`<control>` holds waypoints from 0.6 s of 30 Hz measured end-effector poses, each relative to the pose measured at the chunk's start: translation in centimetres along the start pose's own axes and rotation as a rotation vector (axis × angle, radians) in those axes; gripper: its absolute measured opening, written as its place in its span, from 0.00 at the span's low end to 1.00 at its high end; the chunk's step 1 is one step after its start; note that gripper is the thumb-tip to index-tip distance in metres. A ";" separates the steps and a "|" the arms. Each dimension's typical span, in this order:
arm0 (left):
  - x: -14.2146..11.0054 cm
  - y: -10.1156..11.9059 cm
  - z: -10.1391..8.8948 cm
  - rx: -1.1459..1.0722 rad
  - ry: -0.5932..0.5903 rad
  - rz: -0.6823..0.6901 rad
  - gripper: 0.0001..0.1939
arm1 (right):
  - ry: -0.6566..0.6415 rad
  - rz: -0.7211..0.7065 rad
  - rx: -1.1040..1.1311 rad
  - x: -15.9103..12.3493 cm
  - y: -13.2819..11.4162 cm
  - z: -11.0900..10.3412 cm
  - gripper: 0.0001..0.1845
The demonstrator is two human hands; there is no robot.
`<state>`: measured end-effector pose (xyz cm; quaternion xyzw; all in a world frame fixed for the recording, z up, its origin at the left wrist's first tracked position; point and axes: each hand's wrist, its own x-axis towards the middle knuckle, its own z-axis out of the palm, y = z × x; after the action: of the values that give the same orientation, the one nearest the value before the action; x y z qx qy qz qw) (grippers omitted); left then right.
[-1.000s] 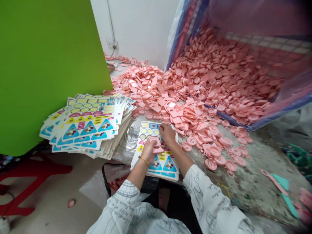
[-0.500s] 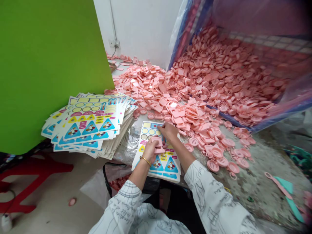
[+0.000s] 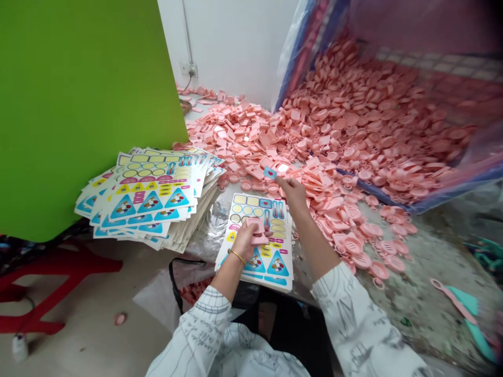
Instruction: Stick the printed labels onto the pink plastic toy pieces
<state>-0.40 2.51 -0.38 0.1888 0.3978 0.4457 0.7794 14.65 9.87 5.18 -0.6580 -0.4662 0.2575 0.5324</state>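
Observation:
My left hand [image 3: 249, 242] is shut on a pink plastic piece [image 3: 256, 231], holding it just above a printed sticker sheet [image 3: 251, 201] with yellow, blue and red shapes. A gold bangle [image 3: 236, 256] circles that wrist. My right hand [image 3: 293, 191] is raised beyond the sheet's far edge, pinching a small blue sticker [image 3: 270, 173] with a red mark between its fingertips. The held piece hides part of the sheet.
A fanned stack of sticker sheets [image 3: 149, 191] lies to the left, beside a green board [image 3: 78, 104]. Heaps of pink plastic parts [image 3: 251, 136] and round pink pieces [image 3: 373, 110] spread ahead. A red stool frame [image 3: 51, 283] stands low left.
My right hand has lifted off the sheet and moved forward, now with the blue sticker between its fingers. My left hand still holds the pink piece in about the same place.

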 end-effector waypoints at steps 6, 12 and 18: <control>-1.9 0.3 0.4 -0.164 -0.105 -0.017 0.28 | -0.076 -0.028 -0.149 -9.6 0.4 -3.9 0.22; -3.8 -0.5 1.2 -0.153 -0.089 0.042 0.34 | -0.150 0.006 -0.246 -13.8 0.9 -5.0 0.23; -4.5 -0.2 1.7 -0.128 -0.034 0.032 0.34 | -0.175 -0.015 -0.346 -14.1 0.9 -5.1 0.21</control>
<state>-0.25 -1.31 2.58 0.1525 0.3520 0.4793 0.7894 13.10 -5.02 3.68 -0.7114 -0.5527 0.2258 0.3707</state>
